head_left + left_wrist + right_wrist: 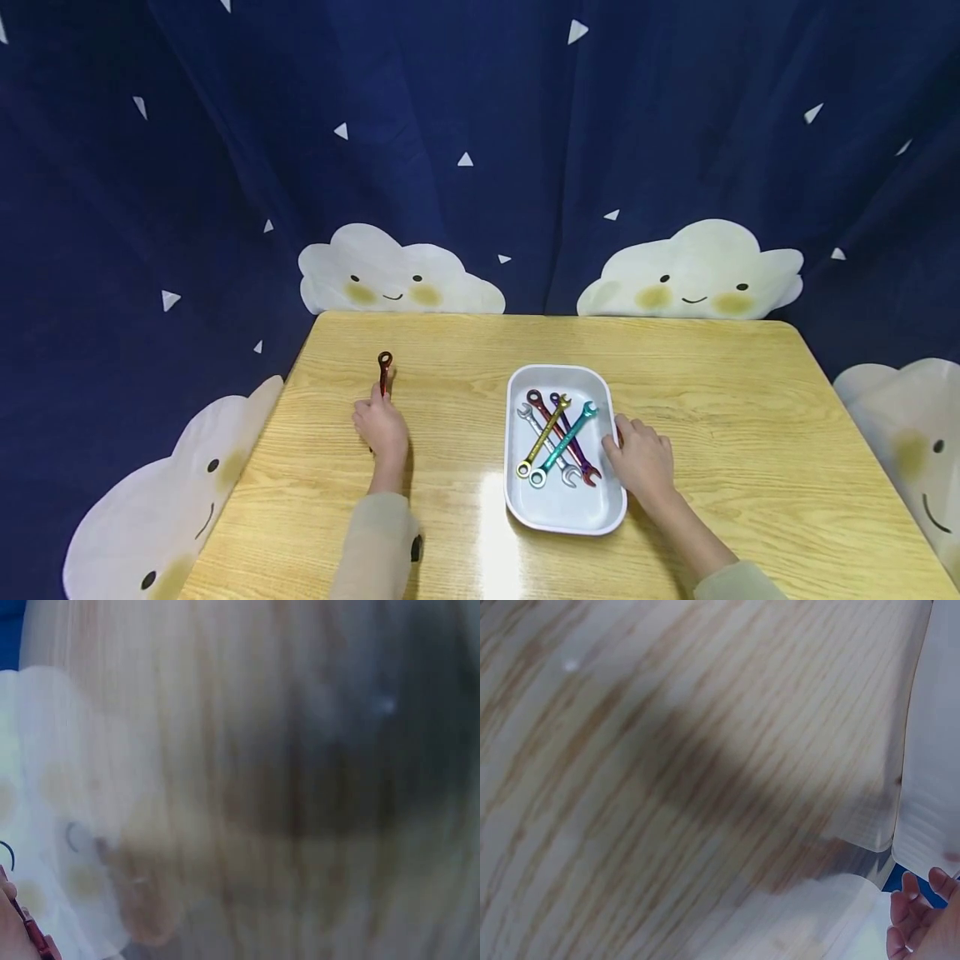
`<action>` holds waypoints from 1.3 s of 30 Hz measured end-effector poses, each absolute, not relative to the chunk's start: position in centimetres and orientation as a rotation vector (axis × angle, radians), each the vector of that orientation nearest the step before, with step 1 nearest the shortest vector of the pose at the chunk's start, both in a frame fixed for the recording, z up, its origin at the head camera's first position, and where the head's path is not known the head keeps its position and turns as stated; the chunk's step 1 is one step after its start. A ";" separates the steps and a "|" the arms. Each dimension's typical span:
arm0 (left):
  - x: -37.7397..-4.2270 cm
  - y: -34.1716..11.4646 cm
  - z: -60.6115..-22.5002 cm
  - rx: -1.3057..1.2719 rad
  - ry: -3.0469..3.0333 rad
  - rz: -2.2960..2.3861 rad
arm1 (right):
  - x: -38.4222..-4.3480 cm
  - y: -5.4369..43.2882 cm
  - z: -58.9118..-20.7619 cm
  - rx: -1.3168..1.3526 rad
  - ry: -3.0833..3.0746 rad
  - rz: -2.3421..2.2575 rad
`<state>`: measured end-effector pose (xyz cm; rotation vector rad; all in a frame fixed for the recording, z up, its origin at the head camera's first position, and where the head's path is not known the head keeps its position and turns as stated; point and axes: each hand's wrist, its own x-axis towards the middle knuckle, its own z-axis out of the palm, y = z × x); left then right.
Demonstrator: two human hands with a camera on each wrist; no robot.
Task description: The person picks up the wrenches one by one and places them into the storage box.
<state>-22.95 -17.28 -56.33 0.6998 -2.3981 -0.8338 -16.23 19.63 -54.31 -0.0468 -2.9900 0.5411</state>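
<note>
My left hand (382, 427) grips a red combination wrench (384, 371) over the left part of the table, its ring end pointing toward the far edge. The palm and fingers hide most of its shaft; a piece of the red wrench (34, 934) also shows in the left wrist view's lower corner. With the thumb over the rim and the fingers outside, my right hand (643, 458) holds the right side of a white tray (566, 518). Inside lie crossed wrenches: a gold one (546, 437), a teal one (564, 443), a silver one (534, 421), a red one (542, 408) and a purple one (556, 399).
The light wooden table (450, 400) reaches back to a dark blue curtain (480, 100) with white triangles and cloud faces. Open wood separates the left hand from the tray. A glare patch lies by the tray's lower left side.
</note>
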 end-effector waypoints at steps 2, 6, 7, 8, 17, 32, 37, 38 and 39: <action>-22.9 -16.9 -56.2 0.685 -2.400 -0.840 | -16.3 19.7 -54.4 -0.047 -2.990 0.539; -22.9 -15.9 -55.8 0.630 -2.400 -0.860 | -16.3 19.7 -54.5 -0.043 -2.986 0.535; -22.9 -15.6 -55.7 0.615 -2.402 -0.868 | -16.3 19.7 -54.5 -0.042 -2.985 0.534; -22.9 -15.4 -55.7 0.597 -2.401 -0.876 | -16.4 19.8 -54.6 -0.041 -2.984 0.534; -22.8 -12.9 -55.2 0.472 -2.400 -0.899 | -16.4 19.7 -54.7 -0.034 -2.975 0.532; -22.0 -8.8 -54.1 0.366 -2.475 -0.989 | -16.4 19.8 -54.8 -0.033 -2.976 0.527; -21.7 -7.5 -54.0 0.318 -2.474 -0.981 | -16.4 19.7 -54.8 -0.027 -2.955 0.529; -21.6 -7.2 -54.0 0.301 -2.467 -0.978 | -16.4 19.7 -54.8 -0.028 -2.954 0.529; -21.6 -7.0 -53.9 0.280 -2.458 -0.972 | -16.4 19.8 -54.8 -0.028 -2.956 0.530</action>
